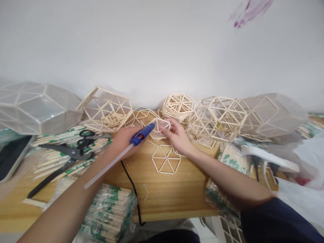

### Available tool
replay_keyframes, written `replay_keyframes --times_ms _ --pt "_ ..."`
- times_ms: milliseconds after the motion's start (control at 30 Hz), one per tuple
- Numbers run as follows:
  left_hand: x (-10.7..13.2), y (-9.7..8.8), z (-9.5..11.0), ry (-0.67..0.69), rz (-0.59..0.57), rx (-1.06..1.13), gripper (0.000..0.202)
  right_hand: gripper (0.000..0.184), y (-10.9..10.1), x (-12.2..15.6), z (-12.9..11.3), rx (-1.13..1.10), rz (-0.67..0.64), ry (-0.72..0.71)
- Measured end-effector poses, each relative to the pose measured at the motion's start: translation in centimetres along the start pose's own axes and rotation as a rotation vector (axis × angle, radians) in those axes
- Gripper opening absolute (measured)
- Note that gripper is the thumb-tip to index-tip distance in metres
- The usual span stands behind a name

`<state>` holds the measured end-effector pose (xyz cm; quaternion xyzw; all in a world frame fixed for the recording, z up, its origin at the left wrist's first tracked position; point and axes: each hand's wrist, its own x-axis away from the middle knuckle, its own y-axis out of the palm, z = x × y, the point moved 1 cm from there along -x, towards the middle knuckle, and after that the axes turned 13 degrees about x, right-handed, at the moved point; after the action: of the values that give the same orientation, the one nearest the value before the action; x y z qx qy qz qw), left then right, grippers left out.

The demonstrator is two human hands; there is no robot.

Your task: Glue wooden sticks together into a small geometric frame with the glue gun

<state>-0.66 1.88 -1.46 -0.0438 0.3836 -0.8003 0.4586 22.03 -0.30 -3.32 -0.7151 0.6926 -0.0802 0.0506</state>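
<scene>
In the head view my left hand (126,139) is closed around a blue hot glue gun (139,135), a long clear glue stick (108,166) jutting from its back end. The gun's nose points at a small hexagonal frame of wooden sticks (158,137). My right hand (178,136) pinches that frame at its right side, fingers on its rim and inside. Just below, a flat hexagon with spokes (166,159) lies on the wooden table. Part of another stick frame shows beneath my right hand.
Stick domes (178,104) and open lattices (217,116) line the wall. Film-covered lantern shapes (37,108) stand at both ends. Black pliers (73,152) and scissors (87,138) lie left on loose chopsticks. Chopstick packs (108,212), a power strip (269,157) and a black cord (130,179) are nearby.
</scene>
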Motion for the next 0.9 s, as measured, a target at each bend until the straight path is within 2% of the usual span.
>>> replay_keyframes --times_ms 733,900 --pt "-0.06 0.09 -0.11 -0.012 -0.005 -0.011 0.019 0.035 0.06 -0.03 -0.02 -0.036 0.000 -0.040" --pt "0.04 0.15 -0.39 -0.002 -0.022 0.001 0.014 0.032 -0.07 -0.03 -0.14 -0.015 0.011 -0.060"
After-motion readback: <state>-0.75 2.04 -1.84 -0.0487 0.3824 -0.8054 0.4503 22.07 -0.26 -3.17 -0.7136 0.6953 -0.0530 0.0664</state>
